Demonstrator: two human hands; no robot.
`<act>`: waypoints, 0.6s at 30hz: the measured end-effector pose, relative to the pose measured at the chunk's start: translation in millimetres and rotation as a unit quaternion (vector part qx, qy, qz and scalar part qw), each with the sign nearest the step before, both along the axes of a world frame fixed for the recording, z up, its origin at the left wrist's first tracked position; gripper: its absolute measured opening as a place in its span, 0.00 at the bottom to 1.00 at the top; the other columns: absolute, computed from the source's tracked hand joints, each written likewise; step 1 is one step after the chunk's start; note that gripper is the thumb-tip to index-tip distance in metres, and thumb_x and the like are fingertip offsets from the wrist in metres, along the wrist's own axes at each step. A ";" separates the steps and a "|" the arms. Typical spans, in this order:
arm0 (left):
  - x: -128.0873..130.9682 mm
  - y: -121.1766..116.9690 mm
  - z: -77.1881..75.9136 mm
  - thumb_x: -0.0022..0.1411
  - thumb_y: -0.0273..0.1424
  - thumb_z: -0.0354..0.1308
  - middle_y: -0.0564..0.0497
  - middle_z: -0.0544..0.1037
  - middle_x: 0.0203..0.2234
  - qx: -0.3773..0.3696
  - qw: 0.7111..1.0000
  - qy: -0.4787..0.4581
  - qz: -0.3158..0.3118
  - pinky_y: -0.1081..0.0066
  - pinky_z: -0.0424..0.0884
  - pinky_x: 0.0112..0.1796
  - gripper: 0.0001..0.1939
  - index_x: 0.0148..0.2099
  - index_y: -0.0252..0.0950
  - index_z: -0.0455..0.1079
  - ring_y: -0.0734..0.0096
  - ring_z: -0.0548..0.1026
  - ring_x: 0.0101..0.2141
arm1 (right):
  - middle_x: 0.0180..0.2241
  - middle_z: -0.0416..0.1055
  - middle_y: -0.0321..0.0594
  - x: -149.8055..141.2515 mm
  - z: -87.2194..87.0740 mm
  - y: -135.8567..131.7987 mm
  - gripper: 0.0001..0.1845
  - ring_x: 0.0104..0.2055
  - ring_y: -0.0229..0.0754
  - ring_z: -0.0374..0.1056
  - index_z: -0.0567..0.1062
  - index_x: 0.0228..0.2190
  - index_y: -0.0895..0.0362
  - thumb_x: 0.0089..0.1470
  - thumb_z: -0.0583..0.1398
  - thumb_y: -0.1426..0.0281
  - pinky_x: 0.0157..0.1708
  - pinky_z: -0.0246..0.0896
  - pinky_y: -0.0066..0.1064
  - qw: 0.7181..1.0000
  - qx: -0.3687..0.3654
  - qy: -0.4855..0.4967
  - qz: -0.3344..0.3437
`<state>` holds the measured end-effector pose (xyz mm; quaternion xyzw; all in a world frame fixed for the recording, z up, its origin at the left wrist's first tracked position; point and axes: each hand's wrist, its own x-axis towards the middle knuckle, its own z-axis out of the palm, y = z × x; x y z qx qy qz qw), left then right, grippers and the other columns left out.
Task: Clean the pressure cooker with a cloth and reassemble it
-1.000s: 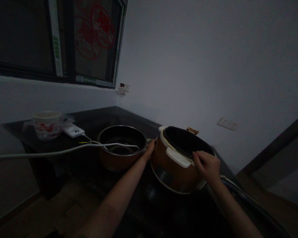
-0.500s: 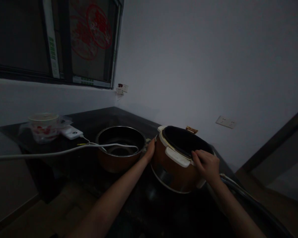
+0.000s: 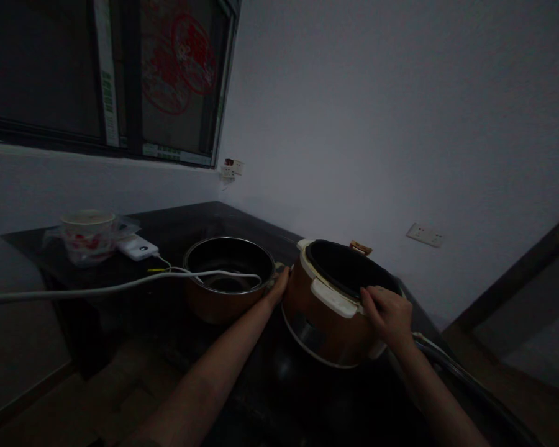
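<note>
A brown electric cooker [image 3: 328, 329] with cream handles sits tilted-looking on the dark counter, lidless, its black inner pot [image 3: 349, 264] showing. My right hand [image 3: 389, 313] is closed on the near right rim, thumb and fingers pinching the edge. In the narrow gap on the cooker's left side, my left hand [image 3: 278, 287] lies against its wall; most of its fingers are hidden. Just left of that hand stands a brown pot [image 3: 218, 307] with a black inside and a small side handle [image 3: 278, 268]. A white cable [image 3: 168, 274] crosses over this pot's opening.
On the counter [image 3: 195, 217] at the left are a bagged paper tub [image 3: 87, 239] and a white power strip [image 3: 137, 247]. Wall sockets [image 3: 423, 234] are behind the cooker. A black hose-like tube [image 3: 466, 369] runs along the right edge.
The camera view has shifted slightly, so the background sits a little further right. My left hand is marginally lower along the cooker's side; my right hand keeps its grip on the rim.
</note>
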<state>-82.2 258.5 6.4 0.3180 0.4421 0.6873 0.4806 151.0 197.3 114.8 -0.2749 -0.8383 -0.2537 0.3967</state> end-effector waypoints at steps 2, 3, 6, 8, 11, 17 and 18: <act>0.9 -9.0 -1.0 0.67 0.44 0.44 0.46 0.80 0.39 -0.015 1.000 -0.014 -0.021 0.59 0.70 0.47 0.20 0.40 0.39 0.73 0.63 0.77 0.43 | 0.17 0.62 0.34 -0.1 0.0 0.4 0.19 0.20 0.35 0.62 0.67 0.19 0.55 0.61 0.52 0.67 0.24 0.49 0.29 1.000 0.003 -0.002 0.005; 1.9 -15.5 -1.2 0.67 0.44 0.41 0.47 0.81 0.38 -0.020 0.999 -0.020 -0.029 0.60 0.70 0.47 0.22 0.39 0.40 0.74 0.62 0.77 0.44 | 0.17 0.62 0.34 -0.3 0.2 0.4 0.19 0.20 0.35 0.61 0.66 0.18 0.55 0.61 0.52 0.67 0.24 0.49 0.28 1.000 0.006 -0.003 0.008; 11.8 -42.3 -2.2 0.67 0.46 0.38 0.47 0.79 0.45 -0.020 0.999 -0.029 -0.024 0.59 0.68 0.50 0.24 0.45 0.43 0.73 0.60 0.75 0.49 | 0.16 0.62 0.34 -1.2 1.2 -0.5 0.19 0.20 0.35 0.61 0.66 0.18 0.56 0.61 0.52 0.67 0.23 0.49 0.28 1.000 0.018 -0.007 0.010; 26.4 -64.4 -5.8 0.67 0.46 0.38 0.51 0.69 0.58 -0.005 1.000 -0.028 0.012 0.61 0.62 0.56 0.24 0.56 0.45 0.65 0.64 0.65 0.58 | 0.17 0.62 0.34 -1.8 1.8 -1.3 0.20 0.20 0.35 0.62 0.66 0.18 0.56 0.61 0.52 0.67 0.23 0.49 0.28 1.000 0.018 -0.007 0.010; 57.7 -96.2 -18.5 0.66 0.45 0.40 0.56 0.46 0.68 0.029 0.997 0.000 0.077 0.64 0.48 0.63 0.28 0.67 0.47 0.48 0.70 0.45 0.66 | 0.16 0.62 0.34 -2.5 2.3 -2.6 0.20 0.20 0.35 0.62 0.66 0.18 0.56 0.61 0.52 0.66 0.23 0.49 0.28 1.000 0.013 -0.006 0.003; 86.7 -111.9 -27.2 0.66 0.40 0.41 0.56 0.37 0.69 0.102 0.980 0.115 0.122 0.66 0.32 0.64 0.31 0.69 0.44 0.41 0.74 0.32 0.67 | 0.16 0.61 0.34 -4.2 2.7 -4.5 0.21 0.20 0.35 0.61 0.66 0.17 0.55 0.62 0.51 0.66 0.23 0.48 0.29 1.000 0.015 -0.007 -0.007; 81.4 -106.5 -20.7 0.67 0.39 0.40 0.55 0.39 0.69 0.113 0.977 0.126 0.130 0.66 0.32 0.64 0.30 0.69 0.43 0.43 0.74 0.34 0.67 | 0.16 0.61 0.34 -4.4 2.5 -4.4 0.21 0.20 0.35 0.61 0.66 0.18 0.56 0.62 0.51 0.67 0.23 0.48 0.29 1.000 0.014 -0.008 -0.006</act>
